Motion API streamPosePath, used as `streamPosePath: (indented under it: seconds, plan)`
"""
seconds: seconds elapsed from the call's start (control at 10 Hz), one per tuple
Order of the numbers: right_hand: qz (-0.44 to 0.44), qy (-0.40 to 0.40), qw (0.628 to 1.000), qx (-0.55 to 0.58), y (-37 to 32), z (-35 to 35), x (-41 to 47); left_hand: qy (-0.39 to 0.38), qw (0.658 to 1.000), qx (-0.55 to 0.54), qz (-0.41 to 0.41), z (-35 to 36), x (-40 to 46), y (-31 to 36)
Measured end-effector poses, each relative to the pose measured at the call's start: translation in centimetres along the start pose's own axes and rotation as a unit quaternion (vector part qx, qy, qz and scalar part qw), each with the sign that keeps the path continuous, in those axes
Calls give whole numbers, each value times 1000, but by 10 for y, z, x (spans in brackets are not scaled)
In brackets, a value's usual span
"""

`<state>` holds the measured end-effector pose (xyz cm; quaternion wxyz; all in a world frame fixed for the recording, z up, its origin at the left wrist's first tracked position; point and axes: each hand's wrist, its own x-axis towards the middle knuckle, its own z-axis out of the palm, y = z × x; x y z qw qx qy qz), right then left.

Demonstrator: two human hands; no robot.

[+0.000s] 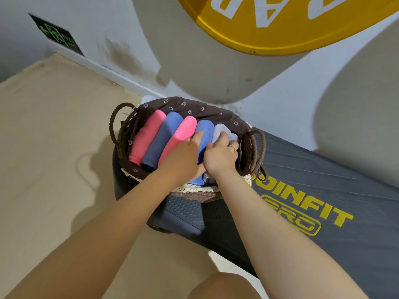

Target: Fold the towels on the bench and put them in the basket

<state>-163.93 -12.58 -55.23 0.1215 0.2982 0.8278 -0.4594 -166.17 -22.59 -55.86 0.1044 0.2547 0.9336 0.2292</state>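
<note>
Towels are sitting folded side by side in the wicker basket [255, 152] at the end of the desk [323, 190]: two pink, two blue, and a pale lavender towel [219, 129] at the right edge. The right hand [220, 156] is curling its grip round that lavender towel, apparently tucking it into the last gap. The left hand [183, 158] is pressing with straight fingers on the neighbouring blue towel [206, 128], holding the row back. No loose towel is showing on the desk, so this looks like the final placing. Next, the lavender towel probably needs seating level with the others before both hands let go.
</note>
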Motion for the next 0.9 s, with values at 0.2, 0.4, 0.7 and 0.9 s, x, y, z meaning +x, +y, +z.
streamPosePath:
  seconds: [0.2,0.4,0.7,0.9]
  plan:
    - [-10,-40,992,122,7,4,0,-77,991,-65,-83,-10,-13,8]
    - [66,-85,940,324,3,-8,2,-78,997,16,-20,-5,-11,0]
    - [-4,-162,952,-260,-5,-37,-28,-54,979,169,-102,-6,-25,14]
    - [-13,-189,921,-341,1,-24,-19,-80,987,35,-134,0,-20,11]
